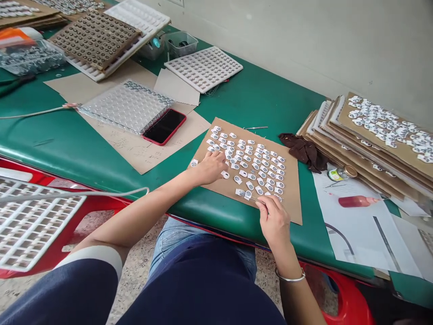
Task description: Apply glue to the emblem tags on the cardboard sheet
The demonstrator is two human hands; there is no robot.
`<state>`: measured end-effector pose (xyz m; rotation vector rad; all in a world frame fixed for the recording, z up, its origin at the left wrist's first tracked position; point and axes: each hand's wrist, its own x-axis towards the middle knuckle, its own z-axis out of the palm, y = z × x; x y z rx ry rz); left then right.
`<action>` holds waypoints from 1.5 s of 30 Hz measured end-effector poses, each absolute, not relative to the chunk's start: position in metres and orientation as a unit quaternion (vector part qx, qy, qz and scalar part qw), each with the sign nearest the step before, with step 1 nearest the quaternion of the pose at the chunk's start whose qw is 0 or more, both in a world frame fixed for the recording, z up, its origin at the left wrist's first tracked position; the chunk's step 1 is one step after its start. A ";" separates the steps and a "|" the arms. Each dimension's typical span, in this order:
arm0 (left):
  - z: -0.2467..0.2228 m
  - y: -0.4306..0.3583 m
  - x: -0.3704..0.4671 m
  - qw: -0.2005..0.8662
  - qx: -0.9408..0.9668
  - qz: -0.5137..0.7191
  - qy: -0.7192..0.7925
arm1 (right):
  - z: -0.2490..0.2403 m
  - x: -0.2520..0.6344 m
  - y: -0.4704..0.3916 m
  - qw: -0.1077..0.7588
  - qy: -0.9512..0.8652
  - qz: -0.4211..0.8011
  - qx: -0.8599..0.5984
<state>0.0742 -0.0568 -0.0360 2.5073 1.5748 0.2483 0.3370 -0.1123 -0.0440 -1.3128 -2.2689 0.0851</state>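
A brown cardboard sheet (pixel 291 198) lies on the green table, covered with rows of small white tagged pieces (pixel 272 174) with dark round centres. My left hand (pixel 214 168) rests over the sheet's left part, fingers curled down among the pieces; what its fingertips hold, if anything, is hidden. Pinched in my right hand (pixel 272 215) at the sheet's front edge is a thin metal tool (pixel 253 198), like tweezers. Its tip points left, at a white piece (pixel 248 194) near the front edge.
A red-edged phone (pixel 164 127) lies beside a clear tray (pixel 128 106) at the left. Perforated white trays (pixel 204 68) stand further back. At the right are stacked cardboard sheets (pixel 385 149), a dark cloth (pixel 304 151), a small jar (pixel 341 173) and a red bottle (pixel 355 201).
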 end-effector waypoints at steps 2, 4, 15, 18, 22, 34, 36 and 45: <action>-0.034 -0.073 0.077 0.125 0.837 0.111 0.521 | -0.044 0.335 -0.110 0.255 -0.842 0.036 -0.474; -0.033 -0.092 0.079 0.213 0.804 0.159 0.533 | -0.045 0.332 -0.108 0.255 -0.849 0.040 -0.461; -0.044 -0.126 0.079 0.552 0.533 0.356 0.534 | -0.032 0.315 -0.092 0.247 -0.883 0.058 -0.394; -0.046 -0.125 0.078 0.570 0.520 0.369 0.518 | -0.032 0.312 -0.090 0.231 -0.892 0.045 -0.385; -0.050 -0.125 0.078 0.608 0.488 0.374 0.502 | -0.033 0.308 -0.090 0.212 -0.901 0.026 -0.377; -0.052 -0.120 0.072 0.637 0.490 0.327 0.497 | -0.038 0.307 -0.086 0.189 -0.905 0.054 -0.376; -0.053 -0.121 0.072 0.638 0.492 0.327 0.494 | -0.038 0.306 -0.086 0.191 -0.906 0.058 -0.374; -0.056 -0.122 0.070 0.640 0.498 0.329 0.484 | -0.040 0.305 -0.086 0.197 -0.906 0.067 -0.370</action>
